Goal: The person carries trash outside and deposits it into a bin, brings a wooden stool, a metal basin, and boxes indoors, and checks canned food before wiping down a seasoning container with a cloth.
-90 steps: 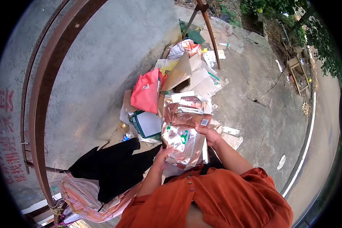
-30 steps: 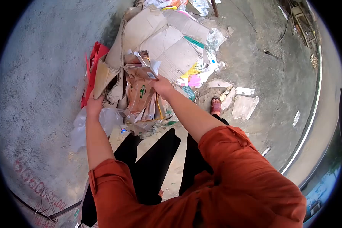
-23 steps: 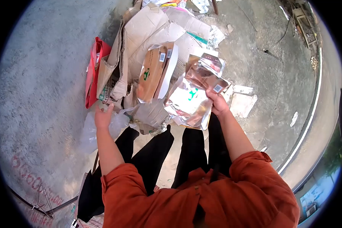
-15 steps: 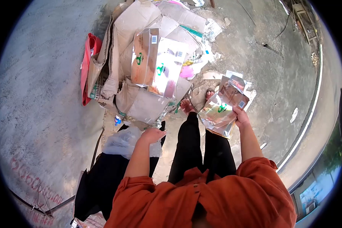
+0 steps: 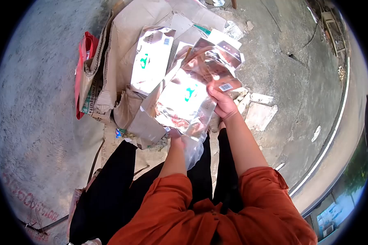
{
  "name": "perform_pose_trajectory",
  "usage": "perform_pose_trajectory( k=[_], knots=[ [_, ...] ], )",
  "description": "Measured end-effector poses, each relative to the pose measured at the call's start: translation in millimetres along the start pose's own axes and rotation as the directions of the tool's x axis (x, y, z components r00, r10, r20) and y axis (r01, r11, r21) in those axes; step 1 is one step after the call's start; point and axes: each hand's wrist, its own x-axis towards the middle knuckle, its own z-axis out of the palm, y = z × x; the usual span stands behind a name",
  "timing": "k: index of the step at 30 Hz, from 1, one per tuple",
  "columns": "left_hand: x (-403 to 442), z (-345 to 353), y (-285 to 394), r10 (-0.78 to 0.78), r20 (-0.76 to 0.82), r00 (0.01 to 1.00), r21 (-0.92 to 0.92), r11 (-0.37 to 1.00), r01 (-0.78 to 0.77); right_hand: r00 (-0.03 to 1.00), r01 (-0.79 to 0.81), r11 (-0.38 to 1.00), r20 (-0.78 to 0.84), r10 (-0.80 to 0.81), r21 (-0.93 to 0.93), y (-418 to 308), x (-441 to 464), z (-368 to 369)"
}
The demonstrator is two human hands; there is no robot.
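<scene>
A bundle of flattened shiny copper-coloured cartons [image 5: 188,96] with a green mark spans both hands. My right hand [image 5: 224,103] is closed on its right edge, near a barcode, thumb on top. My left hand [image 5: 176,139] is at the bundle's lower edge, its fingers hidden beneath; a clear plastic bag [image 5: 194,152] hangs beside it. Behind the bundle, another shiny carton [image 5: 151,59] with a green mark lies on the heap of flattened cardboard [image 5: 131,28].
A red bag [image 5: 84,61] stands at the left by the wall, beside folded brown cardboard [image 5: 104,85]. Black cloth [image 5: 106,183] hangs at the lower left. Broken pale slabs [image 5: 261,115] lie on the concrete at the right. A wooden frame [image 5: 333,30] is at the upper right.
The held bundle has moved from the right back over the cardboard heap. My left hand has come to its lower edge, with the clear bag now beneath it. Loose cartons were laid on the heap earlier.
</scene>
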Motion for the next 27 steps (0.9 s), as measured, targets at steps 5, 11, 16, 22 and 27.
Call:
perform_pose_trajectory(
  k=[5, 11, 16, 22, 27],
  knots=[
    [-30, 22, 14, -0.126, -0.211, 0.969, -0.302, 0.952, 0.058, 0.969, -0.041, 0.973, -0.247, -0.017, -0.229, 38, 60, 5],
    [-40, 24, 3, -0.037, -0.264, 0.964, -0.297, 0.954, -0.044, 0.96, 0.077, 0.984, -0.256, -0.117, -0.16, 5, 22, 17],
    [-52, 29, -1, -0.153, -0.283, 0.947, -0.457, 0.89, 0.007, 0.981, 0.116, 0.989, -0.147, -0.129, -0.096, -5, 50, 58],
    [-70, 38, 16, -0.137, -0.281, 0.95, -0.403, 0.915, 0.013, 0.916, 0.205, 0.957, -0.303, -0.262, -0.206, 59, 138, 122],
    [-92, 55, 29, -0.136, -0.203, 0.97, -0.435, 0.9, 0.035, 0.985, 0.101, 0.983, -0.122, -0.121, -0.155, 64, 150, 125]
  ],
)
